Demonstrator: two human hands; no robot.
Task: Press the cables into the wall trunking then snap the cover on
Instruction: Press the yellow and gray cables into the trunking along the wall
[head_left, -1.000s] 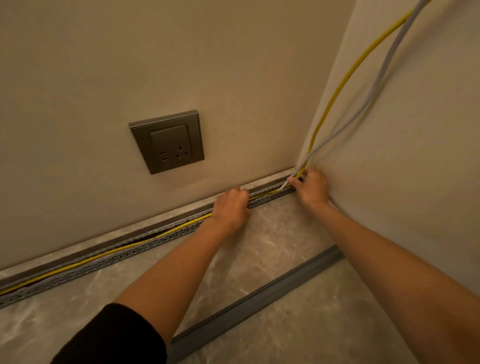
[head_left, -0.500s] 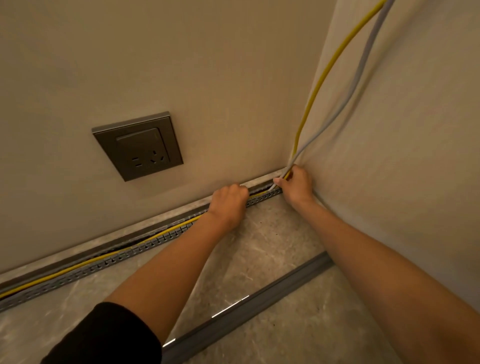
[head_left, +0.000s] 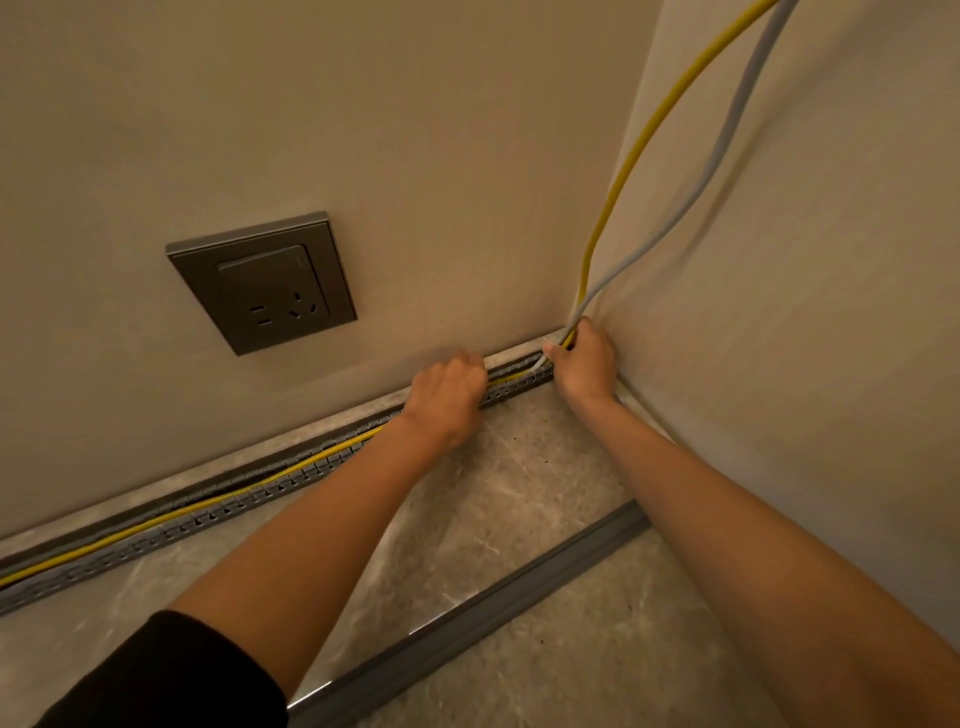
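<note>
This looks like a room in a home, seen at a corner where a plain beige far wall (head_left: 363, 104) meets the right wall (head_left: 831, 312). A grey flush power socket (head_left: 262, 283) sits low on the far wall. The floor (head_left: 519, 493) is marble-patterned tile. Slotted grey trunking (head_left: 156, 535) runs along the wall's foot, and loose cables (head_left: 587, 260) rise up the corner.

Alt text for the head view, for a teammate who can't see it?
Two hands work at open trunking low on the wall: the left hand curls over the cables in it, the right hand grips the cables at the corner. The cover lies loose on the floor; a socket sits above.
</note>
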